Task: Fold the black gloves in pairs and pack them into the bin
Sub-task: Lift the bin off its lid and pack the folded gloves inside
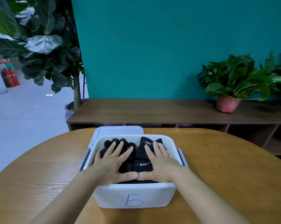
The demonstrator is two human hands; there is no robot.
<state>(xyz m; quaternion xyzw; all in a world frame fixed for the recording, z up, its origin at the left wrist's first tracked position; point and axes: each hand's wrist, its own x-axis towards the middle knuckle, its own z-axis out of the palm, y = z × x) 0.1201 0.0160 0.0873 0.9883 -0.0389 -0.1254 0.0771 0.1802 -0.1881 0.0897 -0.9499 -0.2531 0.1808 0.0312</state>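
So the setup is a round-edged wooden table with an orange-brown grain (217, 159), sitting in front of a flat teal wall (152, 46). There's a long, low dark-brown wooden shelf unit (152, 110) along the wall, with a leafy green plant in a reddish pot (228, 104) on top. Over on the left there's a tall big-leaved indoor tree (39, 42), and past it pale floor tiles with two red fire extinguishers (10, 77).

Stuff that's hard to see: the shelf unit and a second plant get cut off at the right edge. A pale plastic lid (118, 130) lies behind the bin, mostly hidden by it. I can't count the pairs, it's just one dark mass.

The white rectangular plastic bin (133, 196) has a blue handwritten "B" on its near wall. The black fabric gloves (143, 164) are inside it, a couple with "5.11" tabs showing. The left hand (110, 164) and right hand (160, 162) both lie flat on top of the gloves, fingers straight and spread, thumb tips touching, not gripping anything.
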